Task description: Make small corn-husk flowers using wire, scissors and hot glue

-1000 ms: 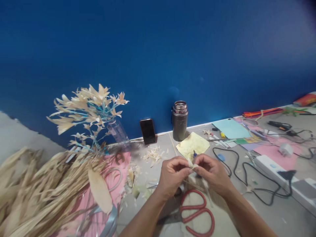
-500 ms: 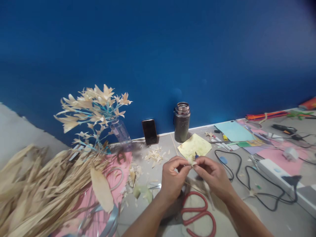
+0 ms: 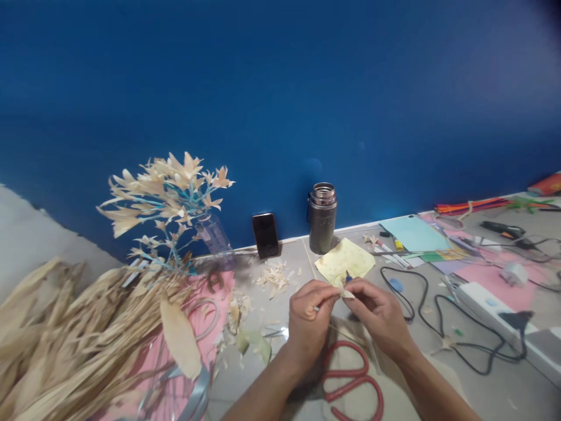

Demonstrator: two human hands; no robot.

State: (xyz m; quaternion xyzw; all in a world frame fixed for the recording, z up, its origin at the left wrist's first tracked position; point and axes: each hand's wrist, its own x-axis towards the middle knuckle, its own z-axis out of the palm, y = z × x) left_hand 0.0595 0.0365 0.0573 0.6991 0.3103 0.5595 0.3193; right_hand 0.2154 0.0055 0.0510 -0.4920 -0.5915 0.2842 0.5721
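Note:
Between my fingertips is a small pale flower of dried husk petals (image 3: 346,293). My left hand (image 3: 310,313) pinches it from the left. From the right, my right hand (image 3: 376,311) has thumb and forefinger closed on the petals. Just beyond my fingers lies a yellow paper sheet (image 3: 350,257), with a small dark blue tip (image 3: 348,276) showing above the flower. Red-handled scissors (image 3: 353,379) lie below my hands, their blades hidden from view. A loose heap of cut husk petals (image 3: 277,278) is on the floor tiles to the left.
At left, a bottle vase (image 3: 214,237) holds finished husk flowers (image 3: 175,187) above a pile of dried husks (image 3: 87,345). A phone (image 3: 265,235) and open flask (image 3: 323,217) stand by the blue wall. A black cord (image 3: 473,333) and power strip (image 3: 491,310) lie right.
My fingers have shifted slightly on the flower, and more of its petals now show between my thumbs. The left fingers are drawn closer together. Everything else looks the same.

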